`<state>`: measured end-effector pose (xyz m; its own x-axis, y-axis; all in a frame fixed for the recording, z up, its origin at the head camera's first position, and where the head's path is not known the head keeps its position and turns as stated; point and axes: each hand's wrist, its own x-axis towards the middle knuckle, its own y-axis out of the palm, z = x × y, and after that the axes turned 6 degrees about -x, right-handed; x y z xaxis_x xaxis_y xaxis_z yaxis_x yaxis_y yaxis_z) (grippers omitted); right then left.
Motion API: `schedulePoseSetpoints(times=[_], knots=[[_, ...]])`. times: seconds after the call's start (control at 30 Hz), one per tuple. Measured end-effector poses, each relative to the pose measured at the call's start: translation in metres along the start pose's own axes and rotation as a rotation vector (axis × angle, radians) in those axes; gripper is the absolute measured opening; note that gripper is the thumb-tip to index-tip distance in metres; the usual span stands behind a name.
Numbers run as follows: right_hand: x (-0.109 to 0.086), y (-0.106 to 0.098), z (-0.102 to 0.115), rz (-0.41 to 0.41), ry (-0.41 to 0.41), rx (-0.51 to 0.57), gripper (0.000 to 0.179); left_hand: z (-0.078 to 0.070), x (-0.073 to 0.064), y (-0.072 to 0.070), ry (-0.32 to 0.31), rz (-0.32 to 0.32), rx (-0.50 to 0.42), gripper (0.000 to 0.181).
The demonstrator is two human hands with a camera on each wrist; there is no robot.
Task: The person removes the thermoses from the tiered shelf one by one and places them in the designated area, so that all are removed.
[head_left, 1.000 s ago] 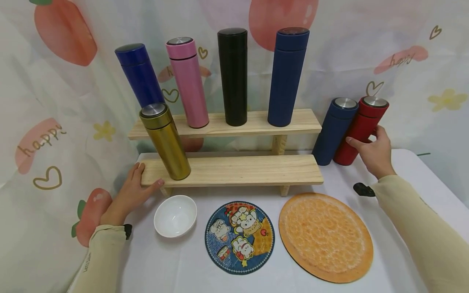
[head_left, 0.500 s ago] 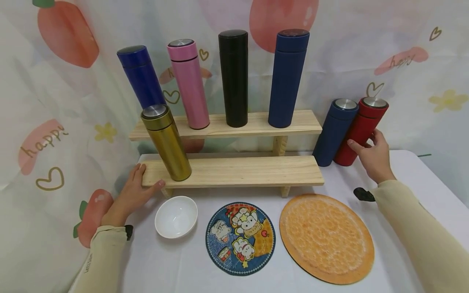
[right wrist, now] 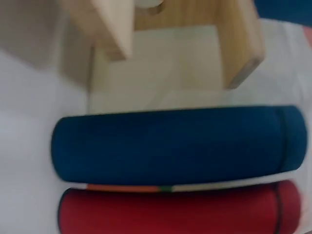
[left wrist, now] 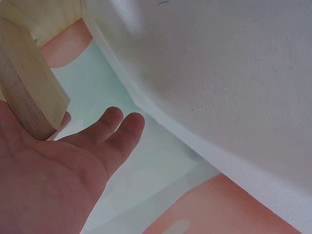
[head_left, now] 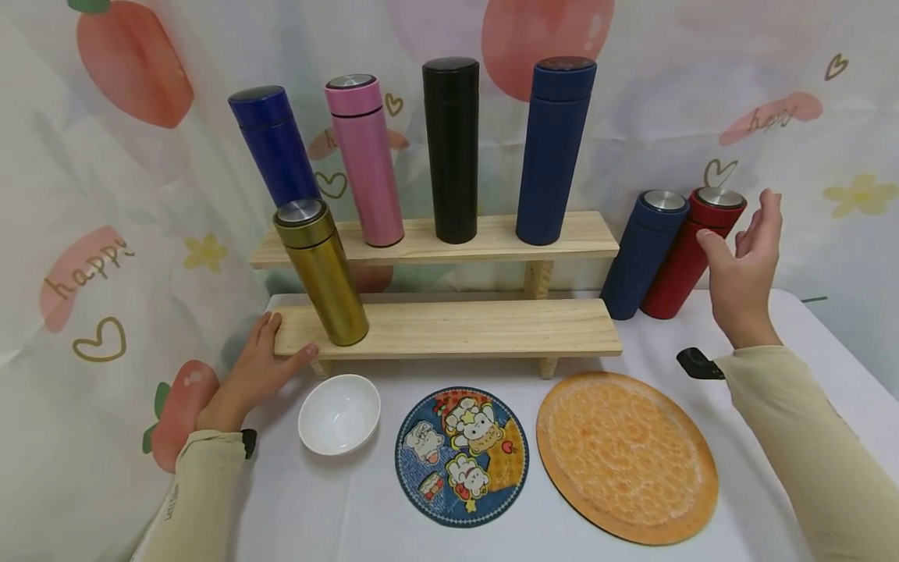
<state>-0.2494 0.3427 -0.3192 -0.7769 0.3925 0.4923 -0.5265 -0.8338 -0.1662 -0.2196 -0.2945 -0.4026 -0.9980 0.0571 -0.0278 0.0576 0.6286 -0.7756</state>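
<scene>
My left hand holds the left end of the lower board of a two-tier wooden shelf, thumb along its front edge and fingers at the far corner. From below, the left wrist view shows the board's end against the palm, with two fingers extended past it. My right hand is raised with fingers extended, just right of a red thermos bottle, its thumb overlapping the bottle in the head view. A dark blue thermos stands close beside the red one. Both bottles show in the right wrist view; the hand does not.
On the upper board stand blue, pink, black and navy thermoses. A gold thermos is on the lower board's left. In front lie a white bowl, a round cartoon mat and an orange round mat.
My right hand has let go of the red thermos, lifting up and to the right with its fingers straightened. The left hand stays on the shelf.
</scene>
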Motion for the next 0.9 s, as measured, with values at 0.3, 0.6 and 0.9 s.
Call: schedulePoseSetpoints(times=[0.3, 0.6, 0.9], knots=[[-0.009, 0.022, 0.041, 0.007, -0.213, 0.365, 0.085, -0.001, -0.002, -0.002, 0.003, 0.000, 0.004, 0.110], [-0.030, 0.057, 0.077, 0.097, -0.260, 0.646, 0.080, 0.002, -0.001, -0.003, 0.015, -0.010, 0.013, 0.110], [-0.052, 0.096, 0.108, 0.210, -0.290, 0.767, 0.076, 0.001, 0.000, 0.000, 0.002, -0.001, 0.009, 0.111]])
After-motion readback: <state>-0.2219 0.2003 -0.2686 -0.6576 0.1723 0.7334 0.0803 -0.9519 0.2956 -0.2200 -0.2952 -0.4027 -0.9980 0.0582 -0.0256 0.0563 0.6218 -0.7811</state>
